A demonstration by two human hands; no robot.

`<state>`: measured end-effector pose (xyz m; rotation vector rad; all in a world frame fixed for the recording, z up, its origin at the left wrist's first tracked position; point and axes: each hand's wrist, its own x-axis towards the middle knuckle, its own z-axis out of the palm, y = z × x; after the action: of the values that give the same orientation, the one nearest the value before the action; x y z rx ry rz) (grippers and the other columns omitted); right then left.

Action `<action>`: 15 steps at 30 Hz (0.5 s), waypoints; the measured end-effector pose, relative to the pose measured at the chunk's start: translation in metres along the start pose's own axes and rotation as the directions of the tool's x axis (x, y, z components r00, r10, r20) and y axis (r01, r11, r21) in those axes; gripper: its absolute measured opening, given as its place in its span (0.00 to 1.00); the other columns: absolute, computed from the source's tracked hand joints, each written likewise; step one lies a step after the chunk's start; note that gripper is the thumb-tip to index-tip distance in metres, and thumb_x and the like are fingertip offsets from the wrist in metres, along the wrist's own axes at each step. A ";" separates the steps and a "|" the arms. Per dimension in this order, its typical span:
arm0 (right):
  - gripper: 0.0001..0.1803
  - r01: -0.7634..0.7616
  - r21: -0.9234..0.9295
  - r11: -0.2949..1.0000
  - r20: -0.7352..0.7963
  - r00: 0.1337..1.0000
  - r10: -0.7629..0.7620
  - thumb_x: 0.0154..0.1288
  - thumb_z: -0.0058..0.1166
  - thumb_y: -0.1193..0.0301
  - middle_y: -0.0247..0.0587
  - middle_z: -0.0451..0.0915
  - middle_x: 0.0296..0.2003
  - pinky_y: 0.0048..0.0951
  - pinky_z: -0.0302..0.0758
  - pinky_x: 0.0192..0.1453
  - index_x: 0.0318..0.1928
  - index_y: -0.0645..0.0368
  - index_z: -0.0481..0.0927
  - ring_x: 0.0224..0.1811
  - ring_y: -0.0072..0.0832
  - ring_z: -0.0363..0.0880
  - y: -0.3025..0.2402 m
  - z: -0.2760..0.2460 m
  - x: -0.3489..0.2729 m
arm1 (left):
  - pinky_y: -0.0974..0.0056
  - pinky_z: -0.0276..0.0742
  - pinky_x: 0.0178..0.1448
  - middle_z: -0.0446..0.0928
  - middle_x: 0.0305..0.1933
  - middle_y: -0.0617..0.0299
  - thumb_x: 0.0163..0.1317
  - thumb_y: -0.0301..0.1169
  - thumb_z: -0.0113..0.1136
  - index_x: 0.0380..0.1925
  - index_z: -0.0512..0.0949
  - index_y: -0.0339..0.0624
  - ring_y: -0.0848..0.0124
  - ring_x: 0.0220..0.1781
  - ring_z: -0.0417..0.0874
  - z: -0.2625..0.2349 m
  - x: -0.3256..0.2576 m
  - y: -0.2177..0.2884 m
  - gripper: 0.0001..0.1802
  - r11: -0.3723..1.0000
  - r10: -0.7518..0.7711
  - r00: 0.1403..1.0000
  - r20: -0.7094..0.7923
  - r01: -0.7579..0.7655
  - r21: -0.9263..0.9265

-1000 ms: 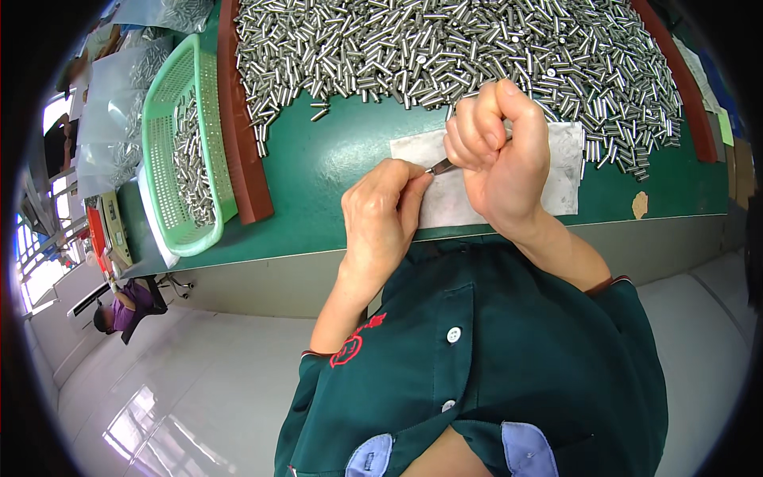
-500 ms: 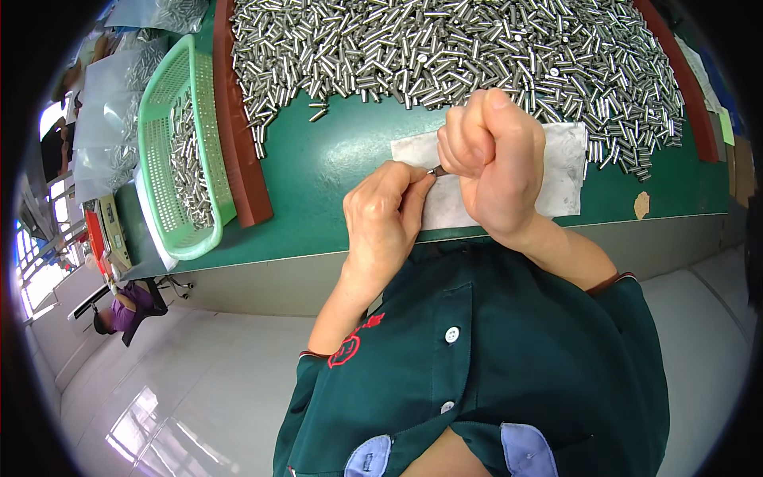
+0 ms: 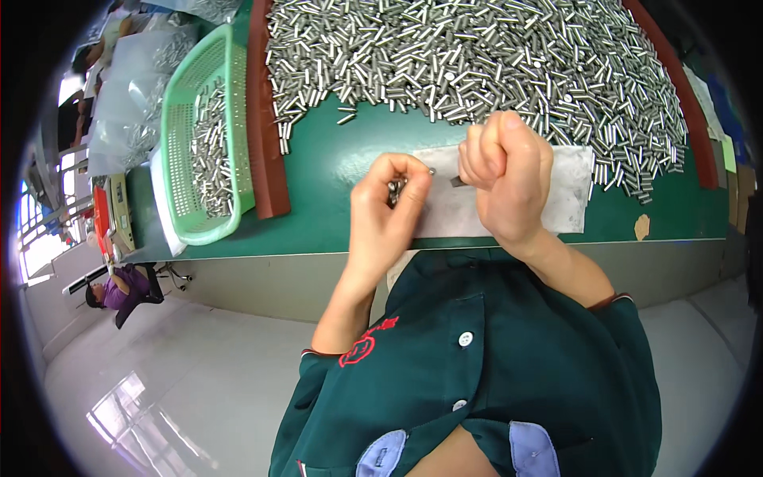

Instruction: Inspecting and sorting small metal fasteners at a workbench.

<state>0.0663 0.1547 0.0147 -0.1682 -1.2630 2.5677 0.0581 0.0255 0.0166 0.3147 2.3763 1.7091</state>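
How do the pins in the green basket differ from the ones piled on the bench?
The pins in the green basket are few and spread thinly, held inside its mesh walls; the loose pile is far larger, heaped thickly and spilling across the green bench top between red strips. The basket sits left of the strip, the pile right. Both are short silvery metal cylinders.

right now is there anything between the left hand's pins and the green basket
Nothing stands on the bare green mat between the left hand, which pinches a few metal pins, and the green basket. Only the red-brown strip runs along the basket's near side, low on the table, with loose pins beside it.
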 end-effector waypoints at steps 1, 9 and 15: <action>0.21 -0.006 -0.003 1.000 0.003 1.000 0.006 0.65 0.28 0.65 0.28 0.51 0.08 0.20 0.44 0.15 0.13 0.54 0.54 0.11 0.15 0.43 -0.001 0.000 0.000 | 0.77 0.60 0.27 0.71 0.27 0.67 0.58 0.27 0.51 0.30 0.70 0.38 0.83 0.22 0.63 -0.007 0.002 -0.004 0.04 0.920 -0.171 0.979 0.114 0.200 -0.336; 0.20 -0.043 0.079 0.996 0.046 0.998 0.039 0.64 0.31 0.70 0.29 0.56 0.11 0.19 0.49 0.17 0.14 0.58 0.56 0.14 0.14 0.49 -0.003 -0.002 0.000 | 0.78 0.50 0.22 0.63 0.23 0.65 0.61 0.30 0.47 0.37 0.70 0.36 0.83 0.17 0.52 -0.022 0.015 -0.018 0.09 0.484 -0.163 0.925 0.344 0.378 -0.789; 0.21 -0.046 0.019 0.999 -0.008 0.999 0.046 0.65 0.28 0.65 0.28 0.51 0.08 0.20 0.44 0.15 0.13 0.54 0.54 0.11 0.15 0.42 -0.005 0.003 0.002 | 0.75 0.55 0.23 0.64 0.23 0.63 0.62 0.35 0.46 0.34 0.70 0.36 0.80 0.20 0.58 -0.025 0.017 -0.006 0.12 0.466 -0.239 0.939 0.247 0.334 -0.819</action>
<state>0.0645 0.1558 0.0202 -0.2071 -1.2455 2.6140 0.0347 0.0061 0.0177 -0.1723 1.1234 2.3276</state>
